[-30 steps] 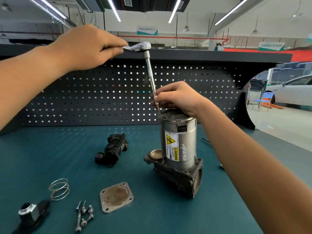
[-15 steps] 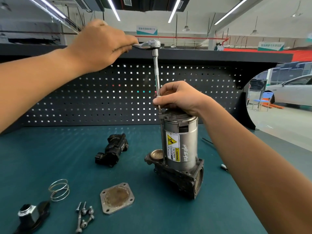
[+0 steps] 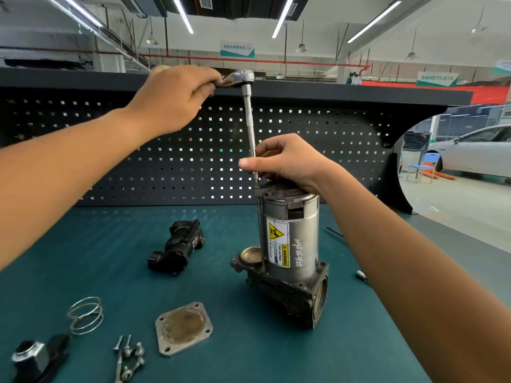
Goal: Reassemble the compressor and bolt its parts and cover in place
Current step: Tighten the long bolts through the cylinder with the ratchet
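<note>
compressor [image 3: 290, 239] beneath ratchet [image 3: 250, 125] in right hand [image 3: 290, 161]

teal bench top [image 3: 83, 258]; black pegboard [image 3: 304, 150] behind; ceiling strip lights [image 3: 373, 20]; white car [image 3: 475, 153], blue chair [image 3: 420, 168] on pale floor right

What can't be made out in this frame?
All head view:
1. Handle of the ratchet: inside the left hand.
2. Bolt head under the extension, atop the compressor: too small, partly behind right hand fingers.
3. A tool on the bench: mostly behind the right forearm.
4. The black part, bottom left: cut by the frame edge.
5. Small print on the label: too small.
</note>
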`<control>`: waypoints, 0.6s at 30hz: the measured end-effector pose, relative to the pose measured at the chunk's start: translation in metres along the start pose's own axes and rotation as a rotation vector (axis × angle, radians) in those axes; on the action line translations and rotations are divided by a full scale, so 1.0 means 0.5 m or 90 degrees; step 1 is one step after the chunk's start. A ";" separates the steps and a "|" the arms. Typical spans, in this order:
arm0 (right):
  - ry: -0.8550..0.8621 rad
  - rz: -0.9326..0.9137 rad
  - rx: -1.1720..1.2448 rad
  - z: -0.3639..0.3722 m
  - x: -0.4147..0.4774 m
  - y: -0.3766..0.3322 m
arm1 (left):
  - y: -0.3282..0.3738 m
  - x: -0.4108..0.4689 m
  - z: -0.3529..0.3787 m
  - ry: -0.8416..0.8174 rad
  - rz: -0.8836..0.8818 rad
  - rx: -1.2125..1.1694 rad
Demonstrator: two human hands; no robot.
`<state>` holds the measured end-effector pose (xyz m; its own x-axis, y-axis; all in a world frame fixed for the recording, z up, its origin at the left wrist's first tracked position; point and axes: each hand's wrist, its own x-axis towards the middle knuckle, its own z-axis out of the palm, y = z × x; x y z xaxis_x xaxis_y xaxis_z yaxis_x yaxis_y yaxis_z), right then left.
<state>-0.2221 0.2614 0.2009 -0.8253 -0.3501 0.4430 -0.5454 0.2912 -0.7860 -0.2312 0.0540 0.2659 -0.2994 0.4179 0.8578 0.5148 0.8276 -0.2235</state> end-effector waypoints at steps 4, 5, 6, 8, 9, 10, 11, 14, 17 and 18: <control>0.018 0.010 -0.023 -0.002 -0.003 -0.003 | -0.010 -0.013 -0.010 0.000 0.021 -0.016; 0.016 0.015 -0.015 -0.003 -0.003 -0.004 | -0.012 -0.013 -0.014 -0.011 0.021 -0.006; 0.013 0.017 -0.008 -0.003 -0.003 -0.004 | -0.017 -0.011 -0.017 -0.032 0.006 0.016; 0.004 0.019 -0.002 -0.003 -0.003 -0.006 | -0.033 -0.003 -0.024 -0.095 -0.082 0.075; 0.002 0.017 -0.002 -0.002 -0.004 -0.006 | -0.038 0.000 -0.030 -0.130 -0.140 0.093; 0.000 0.014 -0.006 -0.002 -0.005 -0.005 | -0.042 -0.001 -0.034 -0.159 -0.183 0.104; -0.005 0.011 -0.007 -0.002 -0.006 -0.005 | -0.046 -0.002 -0.039 -0.178 -0.194 0.108; -0.058 0.009 0.064 -0.005 -0.007 -0.006 | -0.051 -0.007 -0.046 -0.178 -0.161 0.084; -0.112 0.020 0.118 -0.008 -0.007 -0.007 | -0.044 -0.009 -0.047 -0.200 -0.170 0.069; -0.114 0.014 0.111 -0.009 -0.007 -0.005 | -0.042 -0.008 -0.048 -0.216 -0.182 0.070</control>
<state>-0.2185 0.2658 0.2034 -0.7892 -0.5025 0.3530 -0.4807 0.1478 -0.8643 -0.2217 0.0258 0.2783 -0.6724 0.2506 0.6965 0.2907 0.9547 -0.0629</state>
